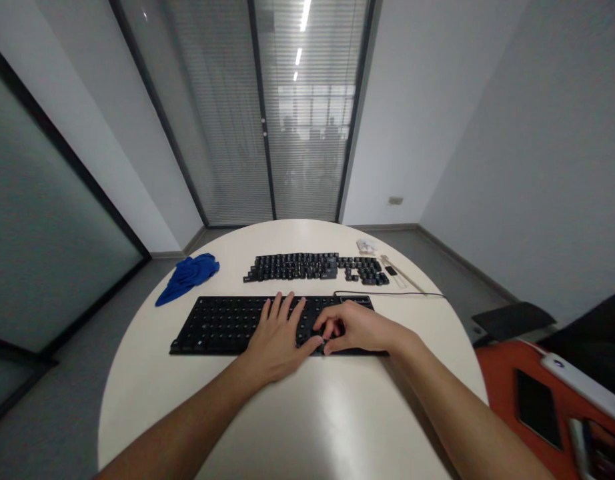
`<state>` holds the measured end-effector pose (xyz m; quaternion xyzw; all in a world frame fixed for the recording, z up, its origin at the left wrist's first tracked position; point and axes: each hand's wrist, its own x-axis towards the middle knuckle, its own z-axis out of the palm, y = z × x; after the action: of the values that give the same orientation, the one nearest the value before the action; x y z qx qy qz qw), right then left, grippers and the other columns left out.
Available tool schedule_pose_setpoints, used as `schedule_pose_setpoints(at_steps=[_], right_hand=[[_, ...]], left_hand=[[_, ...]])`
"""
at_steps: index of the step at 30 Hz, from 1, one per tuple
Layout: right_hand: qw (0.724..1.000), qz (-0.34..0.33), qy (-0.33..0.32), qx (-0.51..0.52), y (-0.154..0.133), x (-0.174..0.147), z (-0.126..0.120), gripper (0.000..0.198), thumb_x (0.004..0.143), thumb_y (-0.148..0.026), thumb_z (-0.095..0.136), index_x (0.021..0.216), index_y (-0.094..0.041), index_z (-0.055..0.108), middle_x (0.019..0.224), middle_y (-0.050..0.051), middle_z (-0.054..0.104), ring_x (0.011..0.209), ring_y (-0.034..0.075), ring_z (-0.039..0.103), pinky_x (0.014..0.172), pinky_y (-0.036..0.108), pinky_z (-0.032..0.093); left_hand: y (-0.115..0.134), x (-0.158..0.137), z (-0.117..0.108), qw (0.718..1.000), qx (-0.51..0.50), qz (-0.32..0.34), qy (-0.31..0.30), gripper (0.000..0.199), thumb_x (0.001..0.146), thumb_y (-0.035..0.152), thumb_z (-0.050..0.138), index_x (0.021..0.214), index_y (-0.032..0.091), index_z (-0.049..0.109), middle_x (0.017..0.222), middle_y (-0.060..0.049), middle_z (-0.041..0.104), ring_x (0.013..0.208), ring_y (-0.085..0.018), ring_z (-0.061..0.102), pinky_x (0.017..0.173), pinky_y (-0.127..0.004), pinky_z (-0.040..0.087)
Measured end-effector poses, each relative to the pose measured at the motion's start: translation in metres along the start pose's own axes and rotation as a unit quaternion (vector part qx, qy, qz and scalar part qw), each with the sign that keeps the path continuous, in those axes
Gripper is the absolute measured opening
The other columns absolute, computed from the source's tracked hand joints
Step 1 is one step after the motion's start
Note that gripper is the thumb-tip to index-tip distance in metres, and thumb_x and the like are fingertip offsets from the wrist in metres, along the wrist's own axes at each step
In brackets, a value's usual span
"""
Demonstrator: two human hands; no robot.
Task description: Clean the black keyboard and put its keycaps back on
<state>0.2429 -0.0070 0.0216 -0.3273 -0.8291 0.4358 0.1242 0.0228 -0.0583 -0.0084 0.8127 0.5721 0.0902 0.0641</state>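
Note:
A black keyboard (pixel 217 327) lies across the table, its key positions showing small studs where keycaps have been taken off. My left hand (pixel 275 340) rests flat on its middle with the fingers spread, holding nothing. Over the lower right part of the keyboard, my right hand (pixel 355 327) is closed in a pinch, its fingertips close to my left thumb. Whatever sits between those fingertips is too small and dark to make out. Behind the keyboard, loose black keycaps (pixel 292 267) lie in rows, with a smaller group of keycaps (pixel 367 270) to their right.
A crumpled blue cloth (pixel 190 275) lies at the left of the round white table (pixel 297 427). Small tools (pixel 400 270) and a clear plastic bag (pixel 366 247) are at the back right. The keyboard cable (pixel 392 293) runs rightward. A phone (pixel 537 407) rests on an orange seat (pixel 502 373).

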Motion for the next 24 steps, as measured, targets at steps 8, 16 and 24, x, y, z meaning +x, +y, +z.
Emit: schedule_pose_setpoints(at_steps=[8, 16, 24], right_hand=[[1.0, 0.001, 0.001, 0.005, 0.003, 0.003, 0.001, 0.04, 0.07, -0.034, 0.085, 0.105, -0.019, 0.072, 0.083, 0.003, 0.077, 0.074, 0.019, 0.071, 0.063, 0.024, 0.047], [1.0, 0.011, -0.005, -0.004, -0.002, 0.007, 0.003, 0.039, 0.072, -0.036, 0.084, 0.104, -0.018, 0.072, 0.083, 0.003, 0.078, 0.073, 0.019, 0.07, 0.063, 0.024, 0.046], [0.999, 0.023, -0.004, -0.023, -0.011, 0.007, 0.003, 0.034, 0.072, -0.032, 0.083, 0.101, -0.019, 0.073, 0.082, 0.002, 0.077, 0.07, 0.017, 0.069, 0.063, 0.025, 0.046]], left_hand=[[0.0, 0.003, -0.002, 1.0, -0.007, -0.016, -0.011, 0.086, 0.09, 0.072, 0.044, 0.156, 0.018, 0.032, 0.165, -0.014, 0.023, 0.153, -0.038, 0.014, 0.122, -0.059, 0.015], [-0.004, 0.002, -0.003, 0.999, -0.016, -0.024, -0.019, 0.089, 0.09, 0.073, 0.044, 0.157, 0.017, 0.029, 0.166, -0.013, 0.021, 0.154, -0.037, 0.012, 0.123, -0.057, 0.014], [-0.005, 0.002, -0.004, 0.999, -0.028, -0.021, -0.01, 0.088, 0.089, 0.074, 0.044, 0.156, 0.019, 0.032, 0.165, -0.014, 0.024, 0.153, -0.038, 0.013, 0.123, -0.058, 0.013]])
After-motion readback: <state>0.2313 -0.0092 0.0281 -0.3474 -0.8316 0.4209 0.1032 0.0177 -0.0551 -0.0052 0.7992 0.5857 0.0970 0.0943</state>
